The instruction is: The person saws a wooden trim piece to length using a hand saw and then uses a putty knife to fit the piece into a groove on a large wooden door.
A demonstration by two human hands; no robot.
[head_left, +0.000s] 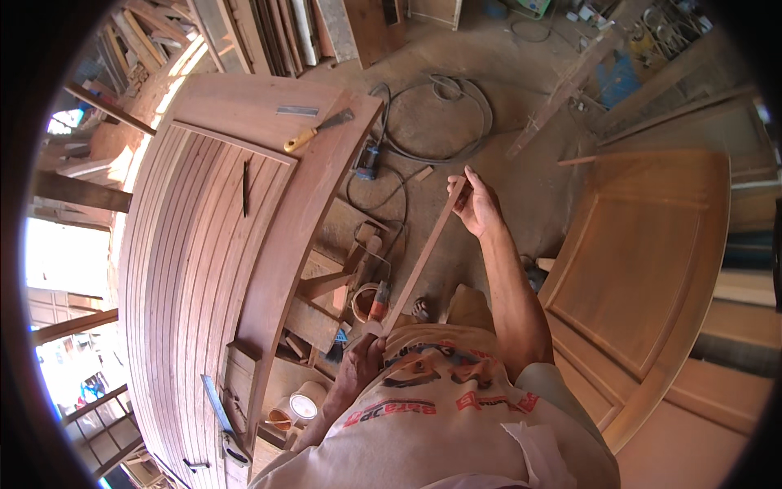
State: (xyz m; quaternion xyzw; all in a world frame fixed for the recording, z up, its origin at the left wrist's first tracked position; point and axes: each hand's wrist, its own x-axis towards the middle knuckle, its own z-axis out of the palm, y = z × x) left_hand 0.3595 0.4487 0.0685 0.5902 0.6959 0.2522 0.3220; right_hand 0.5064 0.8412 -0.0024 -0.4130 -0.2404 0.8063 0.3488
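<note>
A long, thin wooden strip (424, 259) slants across in front of my body. My right hand (476, 205), arm stretched forward, pinches its far end between thumb and fingers. At the near end, close to my shirt, my left hand (364, 360) is closed around the strip; a small pale round-edged piece (373, 328) shows at its fingertips, of a kind I cannot make out. To my left lies a large slatted wooden door (204, 236). On it rest a yellow-handled scraper or chisel (318, 130), a flat metal blade (297, 111) and a thin dark rod (246, 189).
A handled metal blade (218, 407) lies at the door's near end. Below its edge are wood offcuts (322, 285), a blue brush (336, 345) and a white tub (308, 401). A blue power tool (368, 160) and coiled cord (489, 122) lie ahead; a panelled door (627, 269) leans right.
</note>
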